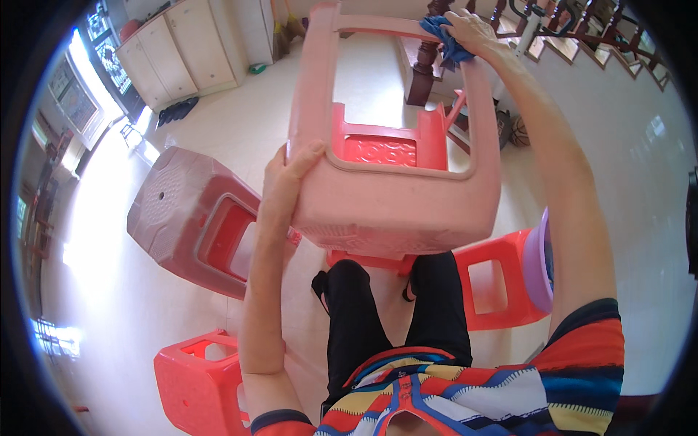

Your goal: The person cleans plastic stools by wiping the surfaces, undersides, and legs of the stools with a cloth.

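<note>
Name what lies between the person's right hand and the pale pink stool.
In the head view, a crumpled blue cloth lies between the right hand and the frame of the pale pink stool.

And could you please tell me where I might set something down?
The floor is bare between the dark shoes and held pink stool, and left of the lower-left red stool. Right of the knees, another red stool and purple basin crowd it.
</note>
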Motion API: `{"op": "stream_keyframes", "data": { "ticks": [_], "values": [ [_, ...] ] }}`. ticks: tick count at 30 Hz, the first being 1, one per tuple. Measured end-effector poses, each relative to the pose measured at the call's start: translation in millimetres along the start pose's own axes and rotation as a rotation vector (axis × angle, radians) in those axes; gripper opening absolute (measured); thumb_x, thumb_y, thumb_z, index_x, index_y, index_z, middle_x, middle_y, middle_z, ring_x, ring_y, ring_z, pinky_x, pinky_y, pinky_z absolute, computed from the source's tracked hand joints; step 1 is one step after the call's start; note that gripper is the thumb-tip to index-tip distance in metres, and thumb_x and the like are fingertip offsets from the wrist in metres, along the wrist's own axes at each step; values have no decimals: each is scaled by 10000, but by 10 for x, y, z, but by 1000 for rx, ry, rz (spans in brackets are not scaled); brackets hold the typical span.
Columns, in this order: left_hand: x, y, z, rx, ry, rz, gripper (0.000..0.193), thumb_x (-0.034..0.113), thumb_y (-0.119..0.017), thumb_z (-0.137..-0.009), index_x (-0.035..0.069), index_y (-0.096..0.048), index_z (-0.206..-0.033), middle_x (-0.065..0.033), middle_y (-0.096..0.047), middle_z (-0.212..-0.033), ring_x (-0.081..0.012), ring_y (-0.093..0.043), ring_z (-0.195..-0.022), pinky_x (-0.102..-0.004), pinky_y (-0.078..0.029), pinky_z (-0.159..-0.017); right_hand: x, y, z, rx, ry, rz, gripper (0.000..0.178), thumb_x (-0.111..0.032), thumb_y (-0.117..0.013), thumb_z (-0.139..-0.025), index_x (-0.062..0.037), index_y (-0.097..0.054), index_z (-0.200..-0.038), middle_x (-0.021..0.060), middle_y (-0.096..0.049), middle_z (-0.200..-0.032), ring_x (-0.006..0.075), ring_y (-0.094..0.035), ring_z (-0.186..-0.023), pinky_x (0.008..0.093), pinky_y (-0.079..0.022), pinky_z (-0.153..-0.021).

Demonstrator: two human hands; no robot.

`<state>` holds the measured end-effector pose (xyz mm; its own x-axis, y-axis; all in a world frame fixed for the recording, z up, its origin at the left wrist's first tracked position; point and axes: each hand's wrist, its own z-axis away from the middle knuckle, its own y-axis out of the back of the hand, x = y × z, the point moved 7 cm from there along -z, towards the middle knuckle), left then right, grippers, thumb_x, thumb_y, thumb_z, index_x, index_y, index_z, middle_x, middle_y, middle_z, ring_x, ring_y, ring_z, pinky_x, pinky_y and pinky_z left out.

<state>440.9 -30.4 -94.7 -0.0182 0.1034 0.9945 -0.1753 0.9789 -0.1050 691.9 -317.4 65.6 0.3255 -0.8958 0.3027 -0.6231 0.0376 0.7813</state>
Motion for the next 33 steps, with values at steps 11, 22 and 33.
{"op": "stream_keyframes", "data": {
  "ticks": [11, 22, 33],
  "values": [
    [-58, 33, -44, 41, 63, -35, 531, 397, -606, -807, -28, -544, -1118, -107, -598, -966, -166, -586, -830, -263, -457, -755, -292, 442, 1509, 305, 166, -518, 276, -71, -535, -834, -57, -572, -1108, 145, -571, -1112, 328, -507, -1062, 389, -374, -943],
    [2, -19, 73, 10, 129, -55, 519, 376, -586, -826, -28, -524, -1145, -109, -602, -994, -161, -588, -848, -256, -455, -753, -953, 1167, 2486, 315, 323, -691, 305, -176, -678, -754, -87, -604, -1036, 139, -555, -1061, 319, -498, -977, 382, -407, -841],
    [45, -91, 97, 52, 145, -71, 488, 381, -566, -834, -9, -562, -1128, -105, -603, -1049, -168, -581, -915, -269, -440, -810, -678, 806, 2214, 249, 172, -817, 284, -183, -573, -877, -74, -562, -1139, 143, -499, -1223, 316, -479, -1136, 359, -381, -953]
  ]
}}
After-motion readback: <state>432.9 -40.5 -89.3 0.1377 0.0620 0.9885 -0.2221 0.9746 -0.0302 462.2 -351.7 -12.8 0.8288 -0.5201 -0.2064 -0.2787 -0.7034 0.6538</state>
